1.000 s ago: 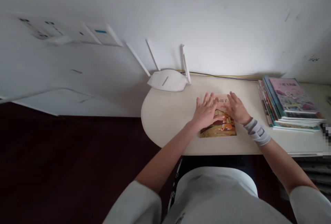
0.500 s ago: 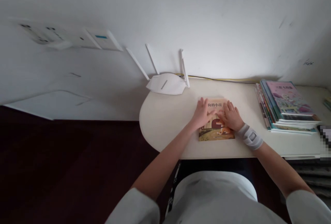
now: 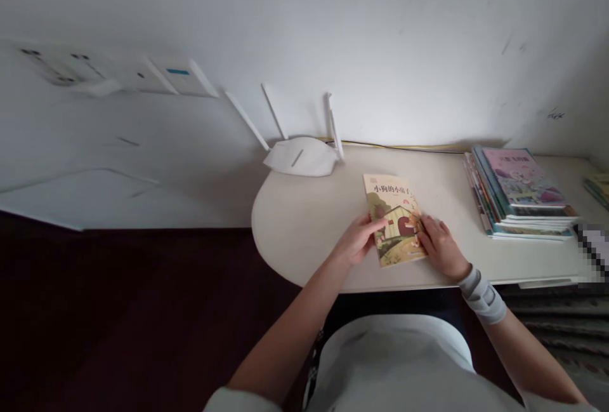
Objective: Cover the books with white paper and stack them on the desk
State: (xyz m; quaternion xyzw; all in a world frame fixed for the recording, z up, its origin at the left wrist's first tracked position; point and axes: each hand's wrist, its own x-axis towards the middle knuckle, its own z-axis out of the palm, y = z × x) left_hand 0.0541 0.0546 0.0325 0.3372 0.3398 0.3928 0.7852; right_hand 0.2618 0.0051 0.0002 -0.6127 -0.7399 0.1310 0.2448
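A thin picture book [image 3: 396, 228] is over the white table, its cover showing a little house, a tree and a title in Chinese characters. It sits slightly turned, and its left side looks a little raised. My left hand [image 3: 360, 237] grips the left edge, thumb on the cover and fingers beneath. At the right edge, my right hand [image 3: 442, 248] holds the book with its fingers along the side; part of that edge is hidden. A grey wrist support [image 3: 483, 296] wraps my right wrist.
A white router [image 3: 302, 157] with raised antennas stands at the back left of the white table [image 3: 295, 228]. To the right is a stack of books [image 3: 526, 183], a pink one on top. Cables [image 3: 404, 146] run along the wall. Sockets [image 3: 178, 79] are on the left wall.
My hands lay flat on the cover before; now they have moved down and apart to its two side edges. The book has turned slightly and more of its cover shows.
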